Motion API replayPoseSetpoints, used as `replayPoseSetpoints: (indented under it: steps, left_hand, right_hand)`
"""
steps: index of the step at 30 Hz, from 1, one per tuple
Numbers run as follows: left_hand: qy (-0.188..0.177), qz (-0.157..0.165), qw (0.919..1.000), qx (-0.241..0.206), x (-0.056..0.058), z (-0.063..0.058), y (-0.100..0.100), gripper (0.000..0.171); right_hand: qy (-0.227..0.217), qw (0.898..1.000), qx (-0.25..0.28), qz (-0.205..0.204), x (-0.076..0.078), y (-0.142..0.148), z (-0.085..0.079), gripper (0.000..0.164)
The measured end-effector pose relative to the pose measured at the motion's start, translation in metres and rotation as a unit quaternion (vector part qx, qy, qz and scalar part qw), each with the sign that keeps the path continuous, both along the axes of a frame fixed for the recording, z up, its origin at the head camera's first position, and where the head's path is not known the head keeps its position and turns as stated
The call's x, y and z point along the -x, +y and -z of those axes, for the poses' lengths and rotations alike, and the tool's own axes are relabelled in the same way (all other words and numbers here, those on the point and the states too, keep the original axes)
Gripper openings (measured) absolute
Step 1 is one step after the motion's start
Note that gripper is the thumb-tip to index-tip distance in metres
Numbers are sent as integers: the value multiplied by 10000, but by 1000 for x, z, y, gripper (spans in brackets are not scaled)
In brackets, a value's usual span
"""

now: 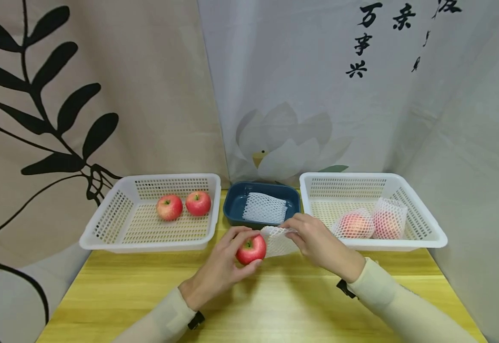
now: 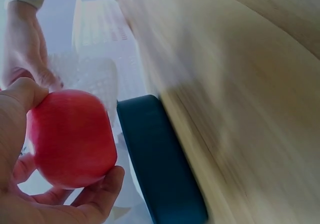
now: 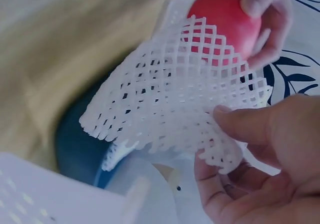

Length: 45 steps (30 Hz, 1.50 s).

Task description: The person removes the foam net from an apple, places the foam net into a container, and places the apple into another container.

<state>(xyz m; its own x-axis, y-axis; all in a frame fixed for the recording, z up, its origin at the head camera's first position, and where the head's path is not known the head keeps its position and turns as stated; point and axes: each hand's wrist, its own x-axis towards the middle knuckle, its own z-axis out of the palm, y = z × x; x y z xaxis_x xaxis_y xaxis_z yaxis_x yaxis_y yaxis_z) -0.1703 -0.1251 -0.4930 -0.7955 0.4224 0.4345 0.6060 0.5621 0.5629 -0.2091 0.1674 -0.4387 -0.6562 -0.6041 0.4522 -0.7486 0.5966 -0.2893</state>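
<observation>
A red apple [image 1: 251,249] is gripped between the thumb and fingers of my left hand [image 1: 225,262], above the table's middle. Just right of it, my right hand [image 1: 318,240] pinches a white foam net sleeve [image 3: 165,88] by one edge. In the right wrist view the sleeve's far edge overlaps part of the apple [image 3: 225,26]; whether they touch I cannot tell. The left wrist view shows the apple [image 2: 75,139] bare in my fingers, with the blurred sleeve behind it.
A white basket [image 1: 146,245] at the left holds two bare apples [image 1: 169,207]. The dark blue tray [image 1: 232,214] between the baskets contains white foam netting [image 1: 265,208]. In the right white basket [image 1: 421,243] lie two net-covered apples [image 1: 354,225]. A printed curtain [image 1: 155,85] hangs behind.
</observation>
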Motion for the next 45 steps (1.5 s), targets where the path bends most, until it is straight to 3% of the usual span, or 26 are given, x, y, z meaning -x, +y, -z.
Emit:
replayPoseSetpoints:
  steps: [18,22,30,38,45]
  left_hand:
    - [-232,-107,9992,317,-1,-3,0,65]
    - [-314,-93,9990,309,-1,-3,1,65]
    - [-140,-85,9992,366,-1,-1,0,65]
    - [-80,-90,9992,390,-1,-1,0,65]
    - [12,-124,9990,418,0,-4,-2,65]
  right_hand:
    - [-91,9983,-251,517,43,-1,-47,14]
    - [-52,9981,-240,568,58,-4,-52,12]
    - [-205,9969,-322,695,86,-16,-58,12]
    - [-441,9897,-518,1257,114,-35,-67,16]
    - [-822,9783,-729,1759,140,-51,-57,21]
